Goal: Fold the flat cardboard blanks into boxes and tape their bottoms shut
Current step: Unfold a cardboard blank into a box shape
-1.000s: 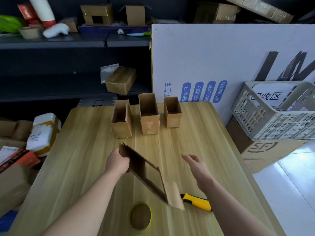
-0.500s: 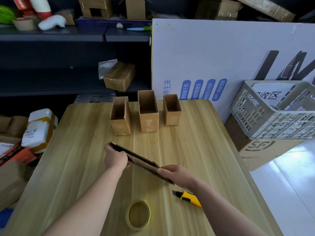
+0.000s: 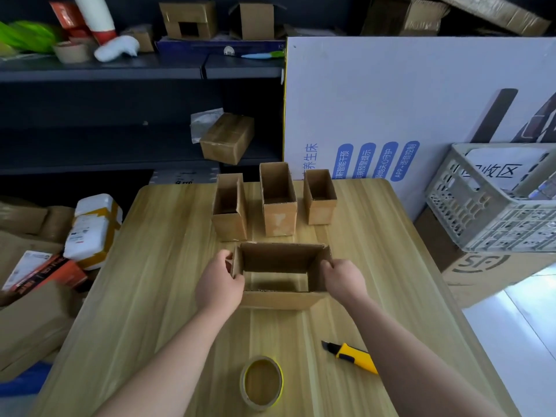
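A brown cardboard blank [image 3: 279, 260] stands opened into a rectangular tube in the middle of the wooden table [image 3: 168, 266]; I can see the tabletop through it. My left hand [image 3: 219, 284] grips its left end wall and my right hand [image 3: 343, 278] grips its right end wall. Behind it, three open-topped cardboard boxes stand in a row: a left box [image 3: 230, 206], a taller middle box [image 3: 278, 200] and a smaller right box [image 3: 319, 197]. A roll of tape [image 3: 262, 383] lies near the front edge.
A yellow utility knife [image 3: 350, 356] lies at the front right of the table. A large white printed board [image 3: 406, 100] leans behind the table. A pale plastic crate [image 3: 493, 200] sits on a carton at the right. Dark shelves with parcels fill the left and back.
The flat blank held slanted between my hands has been pulled open into a rectangular tube. It now stands on the table, with each hand holding one end.
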Available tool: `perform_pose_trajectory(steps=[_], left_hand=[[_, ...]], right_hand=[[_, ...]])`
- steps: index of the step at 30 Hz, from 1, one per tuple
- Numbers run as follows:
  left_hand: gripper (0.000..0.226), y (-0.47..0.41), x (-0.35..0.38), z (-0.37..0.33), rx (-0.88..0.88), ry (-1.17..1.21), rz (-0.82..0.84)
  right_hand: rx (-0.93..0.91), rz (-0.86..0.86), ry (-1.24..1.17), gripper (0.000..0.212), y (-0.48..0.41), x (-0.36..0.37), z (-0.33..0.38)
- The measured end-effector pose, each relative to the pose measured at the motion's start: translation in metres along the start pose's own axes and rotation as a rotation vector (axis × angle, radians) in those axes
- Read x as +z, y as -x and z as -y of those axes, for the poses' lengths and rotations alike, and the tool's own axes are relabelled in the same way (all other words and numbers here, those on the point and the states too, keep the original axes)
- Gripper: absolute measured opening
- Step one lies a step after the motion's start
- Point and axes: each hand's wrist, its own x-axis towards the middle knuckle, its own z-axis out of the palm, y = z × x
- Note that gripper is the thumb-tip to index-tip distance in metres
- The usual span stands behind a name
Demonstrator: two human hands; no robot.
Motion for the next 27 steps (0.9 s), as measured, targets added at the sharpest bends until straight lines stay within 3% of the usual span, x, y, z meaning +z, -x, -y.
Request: perform_pose_trajectory(steps=[5,8,12,20,24,27], left_hand=[[0.025,0.007,0.009,0.012,0.001,-0.020,0.042],[0.023,-0.001,0.004,0.016,0.106,-0.050,0.164],[0.030,-0.006,0.001,0.015,0.171,-0.070,0.254],[0.021,-0.022,0.005,0.006,0.162,-0.054,0.353],[0.021,-0.028,0.006,0.004,0.067,0.039,0.313],[0.025,-0.024,0.013,0.003,0.079,0.046,0.322]], right_hand=[[-0.029,-0.061,0.029,0.025,0.002,0.022,-0.001],[-0.041,-0.092,0.004,0.017,0.000,0.018,0.003],[-0.032,-0.067,-0.016,0.022,0.000,0.015,0.003],[-0.016,0.015,0.062,0.016,-0.019,0.007,0.012],[-0.055,0.049,0.182,0.015,-0.023,0.005,0.015],[0.000,0.033,0.129,0.013,-0.022,0.013,0.005]])
